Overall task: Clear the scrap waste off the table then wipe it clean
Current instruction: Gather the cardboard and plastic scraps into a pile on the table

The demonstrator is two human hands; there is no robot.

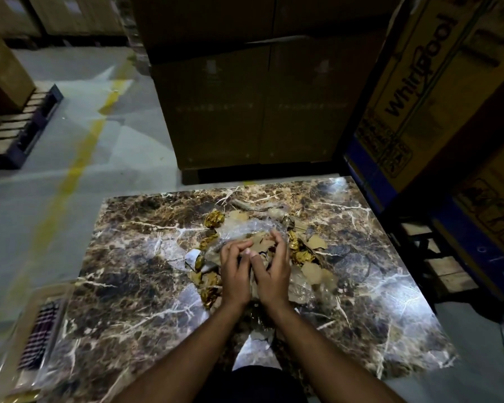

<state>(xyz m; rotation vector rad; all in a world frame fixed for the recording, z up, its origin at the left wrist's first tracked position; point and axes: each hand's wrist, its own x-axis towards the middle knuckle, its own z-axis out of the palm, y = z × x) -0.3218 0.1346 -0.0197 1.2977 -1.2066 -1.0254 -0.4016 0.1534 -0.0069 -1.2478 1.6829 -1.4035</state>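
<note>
You have a single head-worn, wide-angle view, looking forward and steeply down, close over the marble table, with stacked cartons beyond its far edge.

One marble table carries one scrap heap: about seven gold foil wads, several torn cardboard pieces, one crumpled clear plastic sheet. Two hands meet there.

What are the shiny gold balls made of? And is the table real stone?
The gold balls look like crumpled metallic foil or wrapper: wrinkled, with bright glints. The flat tan pieces look like torn cardboard, dull and matte. The table has a glossy brown marble pattern with white veins and mirror-like glare; whether it is real stone or a printed laminate cannot be told from here.
</note>
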